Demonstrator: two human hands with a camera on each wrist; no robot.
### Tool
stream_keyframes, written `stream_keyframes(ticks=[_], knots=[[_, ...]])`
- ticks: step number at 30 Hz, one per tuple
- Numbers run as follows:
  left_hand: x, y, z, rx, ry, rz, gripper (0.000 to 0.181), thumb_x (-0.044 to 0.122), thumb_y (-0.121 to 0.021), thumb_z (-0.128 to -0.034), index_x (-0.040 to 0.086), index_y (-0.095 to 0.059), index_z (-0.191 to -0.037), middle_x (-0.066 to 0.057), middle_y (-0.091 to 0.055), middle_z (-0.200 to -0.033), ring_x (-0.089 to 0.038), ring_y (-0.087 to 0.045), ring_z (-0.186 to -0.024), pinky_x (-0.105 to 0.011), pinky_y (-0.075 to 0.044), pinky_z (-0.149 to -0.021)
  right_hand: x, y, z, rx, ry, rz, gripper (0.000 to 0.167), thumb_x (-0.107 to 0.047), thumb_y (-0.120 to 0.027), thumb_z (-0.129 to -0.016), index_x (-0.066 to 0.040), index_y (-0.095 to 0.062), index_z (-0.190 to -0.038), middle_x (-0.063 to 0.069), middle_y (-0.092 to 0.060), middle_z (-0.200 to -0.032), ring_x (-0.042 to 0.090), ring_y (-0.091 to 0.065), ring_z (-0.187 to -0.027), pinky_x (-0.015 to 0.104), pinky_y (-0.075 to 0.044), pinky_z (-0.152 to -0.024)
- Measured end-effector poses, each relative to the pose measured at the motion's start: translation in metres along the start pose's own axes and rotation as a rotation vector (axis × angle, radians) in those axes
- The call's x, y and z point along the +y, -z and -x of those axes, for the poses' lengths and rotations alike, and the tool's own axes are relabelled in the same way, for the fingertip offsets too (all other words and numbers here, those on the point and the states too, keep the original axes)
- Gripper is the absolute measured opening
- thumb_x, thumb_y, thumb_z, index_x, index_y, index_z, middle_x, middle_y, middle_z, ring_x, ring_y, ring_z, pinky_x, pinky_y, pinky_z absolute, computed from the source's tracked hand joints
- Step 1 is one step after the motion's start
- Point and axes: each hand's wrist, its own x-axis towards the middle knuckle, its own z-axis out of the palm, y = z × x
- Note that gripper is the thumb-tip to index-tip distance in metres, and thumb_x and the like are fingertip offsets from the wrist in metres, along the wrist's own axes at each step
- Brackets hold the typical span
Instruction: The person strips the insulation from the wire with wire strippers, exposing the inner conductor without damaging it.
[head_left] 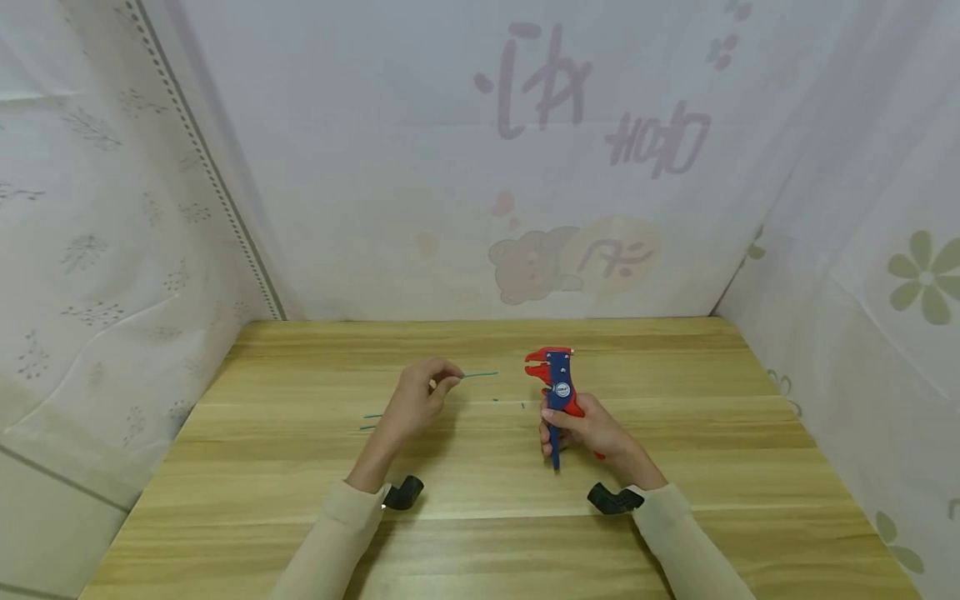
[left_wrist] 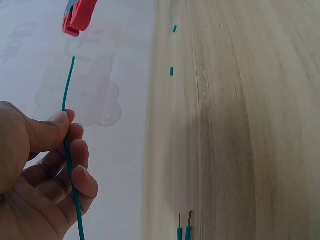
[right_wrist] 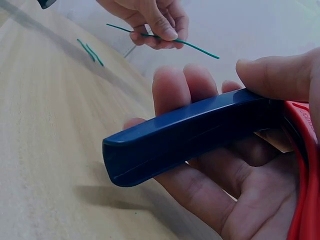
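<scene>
My left hand [head_left: 417,394] pinches a thin green wire [left_wrist: 68,92] between thumb and fingertips, its free end pointing right toward the tool. In the left wrist view that end looks fully covered in green. My right hand [head_left: 588,427] grips a red and blue wire stripper [head_left: 559,390], fingers round the blue handle [right_wrist: 175,130]. The stripper stands upright with its red jaws parted and facing left, a gap away from the wire. Nothing shows between the jaws.
Two green wires [left_wrist: 188,233] with bare copper ends lie on the wooden table [head_left: 480,542], left of the left hand. Two small green insulation bits [left_wrist: 172,71] lie between the hands. Patterned cloth [head_left: 375,167] hangs behind the table and at both sides.
</scene>
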Motion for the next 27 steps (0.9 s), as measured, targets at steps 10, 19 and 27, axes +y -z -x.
stream_keyframes(ticks=[10,19,27], knots=[[0.006,-0.001,0.001,0.006,-0.01,0.0,0.011,0.007,-0.063,-0.1008,0.003,-0.072,-0.106,-0.013,-0.073,-0.099,-0.016,-0.063,-0.083,-0.022,-0.052,-0.067,0.001,-0.005,-0.001,-0.018,0.008,0.003,0.044,-0.02,-0.054,-0.108,0.019,-0.039,-0.119,0.004,-0.072,-0.086,0.019,-0.074,-0.075,0.043,-0.064,-0.076],[0.009,-0.004,-0.001,0.003,-0.029,-0.002,0.011,0.007,-0.063,-0.1009,0.004,-0.072,-0.106,-0.011,-0.073,-0.099,-0.015,-0.062,-0.083,-0.022,-0.051,-0.067,0.001,-0.008,-0.002,-0.036,0.019,0.008,0.043,-0.02,-0.054,-0.108,0.019,-0.04,-0.118,0.005,-0.071,-0.086,0.02,-0.074,-0.076,0.042,-0.064,-0.076],[0.013,-0.004,0.0,0.006,-0.042,0.009,0.012,0.006,-0.063,-0.1012,0.003,-0.073,-0.106,-0.013,-0.074,-0.1,-0.016,-0.063,-0.084,-0.022,-0.052,-0.066,0.002,-0.01,-0.004,-0.059,0.017,0.002,0.035,-0.016,-0.052,-0.109,0.017,-0.042,-0.116,0.006,-0.071,-0.086,0.019,-0.074,-0.075,0.042,-0.064,-0.076]])
